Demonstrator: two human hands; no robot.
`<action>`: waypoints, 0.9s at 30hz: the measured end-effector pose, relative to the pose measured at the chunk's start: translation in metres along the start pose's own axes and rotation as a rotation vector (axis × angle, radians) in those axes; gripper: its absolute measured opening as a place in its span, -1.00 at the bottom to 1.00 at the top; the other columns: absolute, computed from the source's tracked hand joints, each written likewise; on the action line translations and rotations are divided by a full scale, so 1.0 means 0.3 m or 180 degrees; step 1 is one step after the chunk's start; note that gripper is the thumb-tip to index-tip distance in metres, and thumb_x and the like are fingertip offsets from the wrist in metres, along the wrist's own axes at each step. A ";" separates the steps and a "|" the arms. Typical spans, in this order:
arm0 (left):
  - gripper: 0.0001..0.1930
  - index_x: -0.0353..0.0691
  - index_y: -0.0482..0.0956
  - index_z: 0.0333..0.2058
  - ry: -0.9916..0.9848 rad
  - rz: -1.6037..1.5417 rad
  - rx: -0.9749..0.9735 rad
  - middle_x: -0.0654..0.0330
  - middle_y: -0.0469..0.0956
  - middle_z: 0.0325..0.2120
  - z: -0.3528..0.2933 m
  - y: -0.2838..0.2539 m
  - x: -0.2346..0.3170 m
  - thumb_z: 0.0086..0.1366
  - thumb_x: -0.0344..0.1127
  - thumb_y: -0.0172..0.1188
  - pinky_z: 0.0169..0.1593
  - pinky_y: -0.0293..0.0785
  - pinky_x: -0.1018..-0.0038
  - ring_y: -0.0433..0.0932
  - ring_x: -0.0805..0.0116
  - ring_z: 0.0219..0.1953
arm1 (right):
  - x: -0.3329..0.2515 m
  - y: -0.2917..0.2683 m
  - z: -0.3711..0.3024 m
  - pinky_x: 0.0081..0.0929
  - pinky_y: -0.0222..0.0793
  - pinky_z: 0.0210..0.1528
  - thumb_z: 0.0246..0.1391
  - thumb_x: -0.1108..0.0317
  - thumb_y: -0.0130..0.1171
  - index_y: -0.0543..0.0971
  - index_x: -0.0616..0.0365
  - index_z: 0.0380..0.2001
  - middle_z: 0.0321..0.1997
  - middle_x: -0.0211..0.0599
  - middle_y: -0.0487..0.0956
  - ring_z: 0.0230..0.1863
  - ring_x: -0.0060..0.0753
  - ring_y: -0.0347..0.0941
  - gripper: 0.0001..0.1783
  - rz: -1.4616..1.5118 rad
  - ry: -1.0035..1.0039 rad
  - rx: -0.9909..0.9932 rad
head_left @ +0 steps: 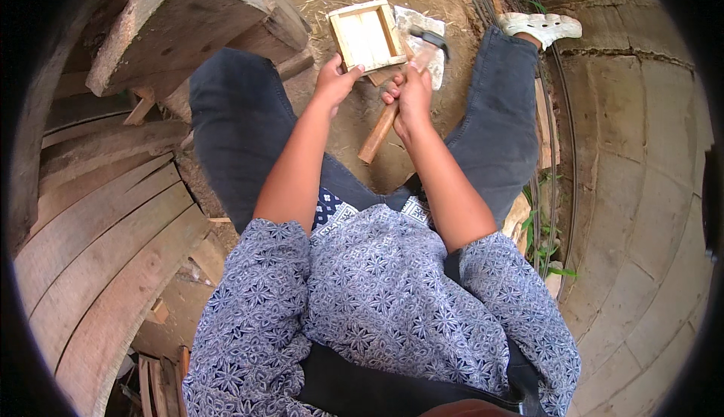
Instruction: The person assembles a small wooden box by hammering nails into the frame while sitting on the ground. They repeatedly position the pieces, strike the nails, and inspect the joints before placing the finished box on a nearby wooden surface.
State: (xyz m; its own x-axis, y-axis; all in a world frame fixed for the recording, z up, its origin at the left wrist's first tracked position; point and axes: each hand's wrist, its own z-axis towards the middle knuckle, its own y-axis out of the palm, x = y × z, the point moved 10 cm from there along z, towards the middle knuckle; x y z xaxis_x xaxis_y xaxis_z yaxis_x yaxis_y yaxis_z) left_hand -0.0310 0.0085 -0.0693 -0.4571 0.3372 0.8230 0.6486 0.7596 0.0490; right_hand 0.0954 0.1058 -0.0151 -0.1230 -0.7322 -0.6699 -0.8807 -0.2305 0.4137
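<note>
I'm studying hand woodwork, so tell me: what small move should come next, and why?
Probably slide the shallow wooden box further over the pale slab with the left hand: that hand grips its near edge, the right hand holds a hammer beside it, and in this view much of the box lies left of the slab.

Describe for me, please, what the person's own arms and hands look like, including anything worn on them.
The left sleeve and right sleeve are loose and short, in dark blue and white fabric with a dense floral pattern. Below them, the left forearm and right forearm are bare. The left hand and right hand are ungloved, with no watch or bracelet visible.
</note>
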 end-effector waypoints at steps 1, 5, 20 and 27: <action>-0.60 -0.30 0.47 0.09 0.0001 -0.0018 -0.0011 0.15 0.61 -0.06 0.008 -0.006 0.000 0.29 -0.39 0.26 0.04 0.40 0.45 0.54 0.41 -0.05 | 0.016 0.023 0.017 -0.58 0.19 -0.66 0.41 0.21 -0.13 0.22 -0.07 -0.17 -0.48 -0.45 0.28 -0.63 -0.62 0.18 -0.89 0.0045 0.0183 -0.0214; -0.62 -0.31 0.48 0.06 -0.0046 0.0060 -0.0063 0.15 0.61 -0.07 0.013 -0.006 -0.009 0.29 -0.38 0.26 0.03 0.41 0.44 0.54 0.39 -0.06 | -0.033 0.009 0.014 -0.61 0.18 -0.67 0.41 0.20 -0.13 0.25 -0.05 -0.14 -0.48 -0.47 0.29 -0.63 -0.65 0.17 -0.88 -0.0172 0.0062 -0.0291; -0.49 -0.25 0.35 0.13 -0.0096 -0.0038 0.0074 0.09 0.56 -0.03 0.053 -0.024 -0.046 0.26 -0.29 0.29 -0.12 0.53 0.35 0.55 0.28 0.00 | -0.250 -0.020 -0.064 -0.44 0.45 -0.30 0.28 0.34 0.05 0.44 0.22 0.08 -0.31 -0.23 0.58 -0.41 -0.37 0.50 -0.66 -0.2878 -0.1856 -0.0206; -0.52 -0.28 0.39 0.04 0.0171 0.0104 -0.0199 0.13 0.61 -0.15 0.060 0.017 -0.047 0.22 -0.29 0.37 -0.21 0.52 0.41 0.57 0.40 -0.26 | -0.241 0.026 -0.018 -0.33 0.45 -0.11 0.24 0.34 0.10 0.43 0.26 0.14 -0.20 0.05 0.63 -0.17 -0.22 0.62 -0.57 -0.3756 -0.2098 -0.0319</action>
State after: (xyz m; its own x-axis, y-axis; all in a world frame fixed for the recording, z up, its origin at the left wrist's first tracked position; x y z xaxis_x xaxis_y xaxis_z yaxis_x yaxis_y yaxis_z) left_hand -0.0323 0.0176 -0.0909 -0.4031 0.3296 0.8537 0.7000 0.7120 0.0556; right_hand 0.0999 0.1535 0.0399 0.4569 0.3668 -0.8104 -0.5793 -0.5686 -0.5840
